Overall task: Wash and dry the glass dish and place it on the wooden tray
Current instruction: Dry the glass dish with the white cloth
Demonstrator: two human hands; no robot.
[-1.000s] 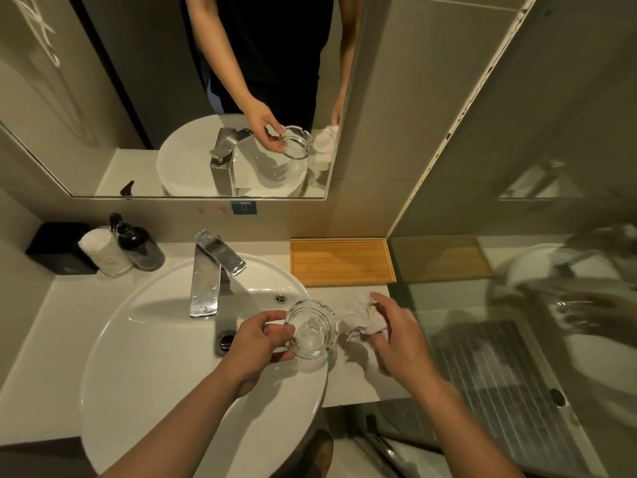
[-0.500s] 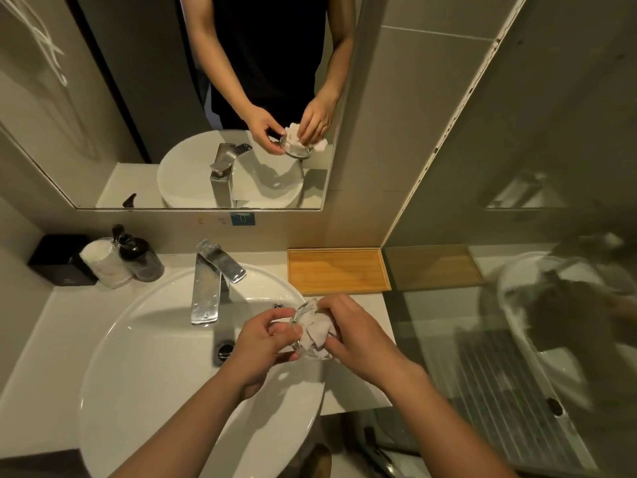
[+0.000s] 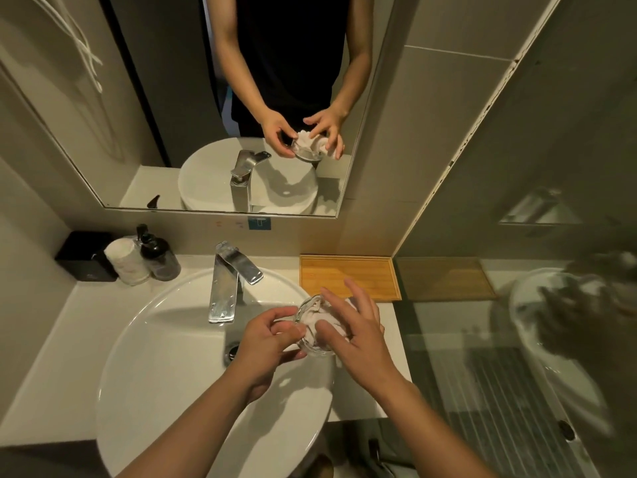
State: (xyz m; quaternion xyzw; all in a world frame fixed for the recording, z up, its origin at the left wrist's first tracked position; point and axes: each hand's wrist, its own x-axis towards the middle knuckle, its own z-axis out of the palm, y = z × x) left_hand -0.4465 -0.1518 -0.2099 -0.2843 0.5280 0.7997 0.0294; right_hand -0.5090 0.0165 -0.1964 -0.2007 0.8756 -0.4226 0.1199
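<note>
Glass dish (image 3: 312, 341): held above the right edge of the white basin (image 3: 165, 357), tilted, its rim only partly visible between the two hands; well short of the tray
Left hand (image 3: 265, 343): thumb and fingers pinched on the near-left rim of the glass dish, grasping it
Right hand (image 3: 355, 334): thumb pressed on a crumpled white tissue (image 3: 319, 320) stuffed inside the dish, the other fingers spread and lifted; the palm covered the dish's right side, so the contact there could not be made out
Wooden tray (image 3: 348, 274): lay on the counter (image 3: 44, 346) behind the hands, against the wall, its front edge partly hidden by the right fingers
Tap (image 3: 229, 279): chrome, stood at the back of the basin, left of the dish; no water seen
Drain (image 3: 233, 350): half hidden by the left hand
Back left corner: dark pump bottle (image 3: 158, 253), rolled white towel (image 3: 125, 260) and black box (image 3: 86, 257) huddled together, labels unreadable
Mirror (image 3: 172, 98): repeated both hands, tissue and dish; the person was cut off above the chest
Right side: glass panel (image 3: 517, 339) showed only blurred, dim reflections
</note>
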